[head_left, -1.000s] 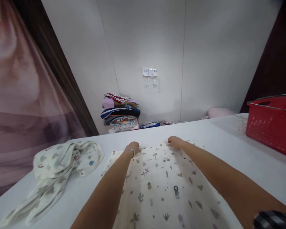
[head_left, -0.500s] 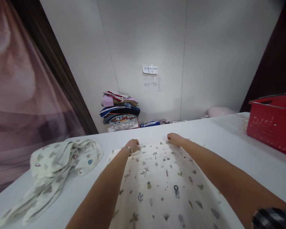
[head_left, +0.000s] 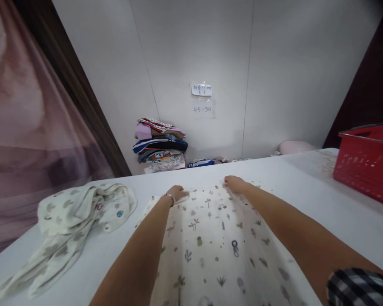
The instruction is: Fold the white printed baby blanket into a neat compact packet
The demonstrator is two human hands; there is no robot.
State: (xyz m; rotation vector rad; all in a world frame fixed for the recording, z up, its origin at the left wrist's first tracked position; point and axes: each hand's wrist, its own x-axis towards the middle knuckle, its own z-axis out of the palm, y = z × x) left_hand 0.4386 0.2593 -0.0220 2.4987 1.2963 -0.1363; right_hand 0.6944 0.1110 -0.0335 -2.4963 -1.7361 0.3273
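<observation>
A white cloth (head_left: pixel 210 238) printed with small palms, leaves and animals lies spread over the white table (head_left: pixel 309 187), running down toward me. At its far edge, my left hand (head_left: pixel 178 193) pinches the fabric left of the middle; a bracelet circles that wrist. My right hand (head_left: pixel 235 184) grips the same far edge farther right, fingers closed. The near part of the cloth runs out of view at the bottom. Beside it on the left lies a crumpled white cloth (head_left: pixel 64 216) with grey prints and a few coloured ones.
Folded clothes stand in a stack (head_left: pixel 161 144) against the wall behind the table. On the right is a red basket (head_left: pixel 364 165) with a metal handle. Paper signs (head_left: pixel 201 90) are taped to the wall. A pinkish curtain (head_left: pixel 25 127) hangs at the left.
Both hands still hold the far edge of the printed cloth and have shifted only slightly. The camera view has moved a little.
</observation>
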